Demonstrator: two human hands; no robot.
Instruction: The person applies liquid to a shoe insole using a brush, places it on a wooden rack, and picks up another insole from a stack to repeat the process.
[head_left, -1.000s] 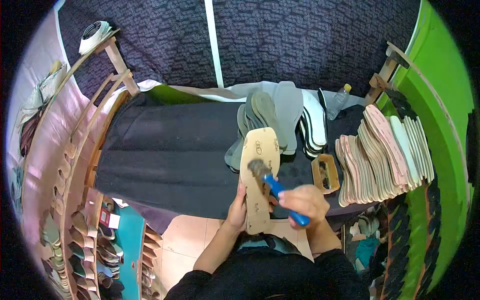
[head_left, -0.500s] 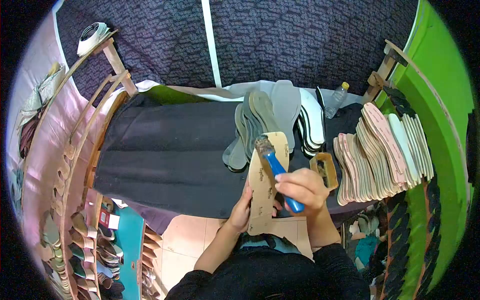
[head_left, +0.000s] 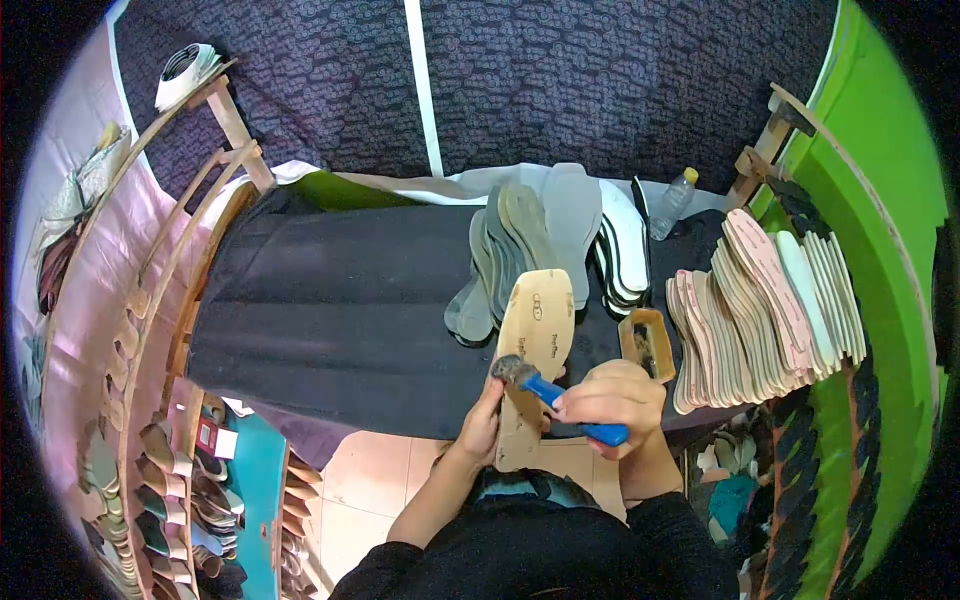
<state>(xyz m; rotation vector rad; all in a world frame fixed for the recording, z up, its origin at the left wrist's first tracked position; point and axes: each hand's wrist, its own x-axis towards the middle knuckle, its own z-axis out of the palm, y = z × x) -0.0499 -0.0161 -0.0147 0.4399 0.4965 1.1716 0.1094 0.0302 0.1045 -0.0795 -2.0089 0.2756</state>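
A tan insole board (head_left: 540, 315) with printed lettering is held up in front of me, its long side pointing away. My left hand (head_left: 482, 422) grips it by the lower left edge, with fingers partly hidden behind it. In my right hand (head_left: 618, 400) is a blue-handled brush (head_left: 545, 390), fingers wrapped round the handle. The dark bristles touch the board near its left edge, close to my left thumb. Just beyond my right hand stands a small yellowish open container (head_left: 643, 335) with dark residue inside.
Stacks of grey soles (head_left: 520, 230) and white soles (head_left: 625, 245) lie behind the board on the dark-covered table (head_left: 320, 310). Pink and beige insoles (head_left: 745, 310) are stacked at right. A clear bottle (head_left: 673, 205) stands at the back. Shoe racks (head_left: 165, 480) line the left.
The brush has moved down the board toward me, from near its far end to its left edge. My right hand has turned the handle flatter. The board stays in my left hand.
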